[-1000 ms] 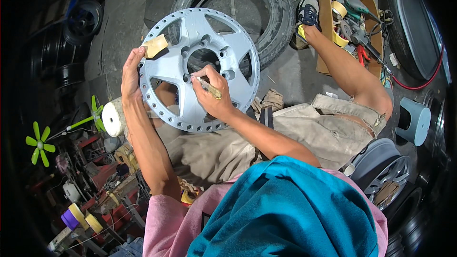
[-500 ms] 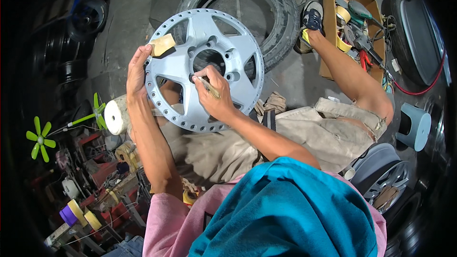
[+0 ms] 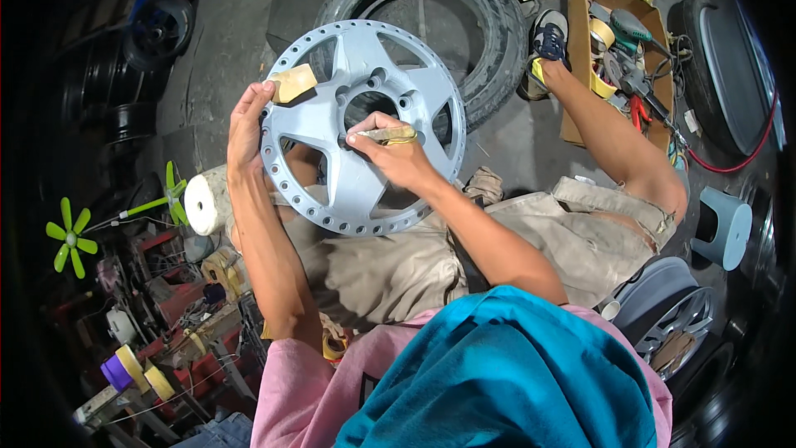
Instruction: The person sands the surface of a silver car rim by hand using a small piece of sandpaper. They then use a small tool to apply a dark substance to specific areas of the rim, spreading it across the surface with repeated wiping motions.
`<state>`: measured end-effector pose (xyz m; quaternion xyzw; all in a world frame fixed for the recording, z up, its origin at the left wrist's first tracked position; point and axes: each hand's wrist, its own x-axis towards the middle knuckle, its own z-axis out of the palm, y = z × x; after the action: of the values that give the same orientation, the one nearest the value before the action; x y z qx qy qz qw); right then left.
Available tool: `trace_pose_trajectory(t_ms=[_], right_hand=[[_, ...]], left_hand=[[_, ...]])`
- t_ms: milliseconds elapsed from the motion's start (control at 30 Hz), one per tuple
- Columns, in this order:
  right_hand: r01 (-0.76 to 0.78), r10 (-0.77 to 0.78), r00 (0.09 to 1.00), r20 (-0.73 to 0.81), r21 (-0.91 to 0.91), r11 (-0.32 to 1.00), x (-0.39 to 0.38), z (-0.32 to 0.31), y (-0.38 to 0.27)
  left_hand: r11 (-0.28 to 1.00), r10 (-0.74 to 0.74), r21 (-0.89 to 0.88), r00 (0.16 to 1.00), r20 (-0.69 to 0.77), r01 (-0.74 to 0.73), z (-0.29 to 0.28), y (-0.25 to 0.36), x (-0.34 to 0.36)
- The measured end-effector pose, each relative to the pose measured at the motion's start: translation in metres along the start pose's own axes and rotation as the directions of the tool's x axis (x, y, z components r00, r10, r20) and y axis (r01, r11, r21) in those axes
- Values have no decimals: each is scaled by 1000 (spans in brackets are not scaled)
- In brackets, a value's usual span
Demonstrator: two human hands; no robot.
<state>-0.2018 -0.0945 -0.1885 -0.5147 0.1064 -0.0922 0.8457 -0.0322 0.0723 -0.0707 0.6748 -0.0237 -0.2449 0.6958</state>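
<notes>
Wheel (image 3: 327, 121), 5 spokes (image 3: 355, 181); R fingers (image 3: 376, 122): 1 tool (image 3: 398, 134)

So the wheel (image 3: 356, 178) is a pale blue-grey disc, face up, with broad star-like spokes, a big round centre hole and loads of small holes around the rim (nice dull, matte-looking finish). There's a tan pad (image 3: 295, 83) angled over its upper-left edge, and a slim, partly covered tool (image 3: 388, 133) lying nearly sideways by the centre hole.
</notes>
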Motion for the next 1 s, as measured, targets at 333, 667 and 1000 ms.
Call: trace_pose_trajectory(t_ms=[333, 667, 1000], right_hand=[[77, 56, 958, 281, -441, 894, 21, -34, -58], [-103, 156, 966, 205, -248, 963, 12, -43, -53], [-230, 237, 933, 272, -59, 971, 34, -60, -19]], left_hand=[[995, 98, 30, 994, 37, -99, 38, 21, -10], [986, 134, 88, 989, 57, -138, 41, 24, -12], [984, 121, 126, 992, 34, -125, 42, 24, -13]])
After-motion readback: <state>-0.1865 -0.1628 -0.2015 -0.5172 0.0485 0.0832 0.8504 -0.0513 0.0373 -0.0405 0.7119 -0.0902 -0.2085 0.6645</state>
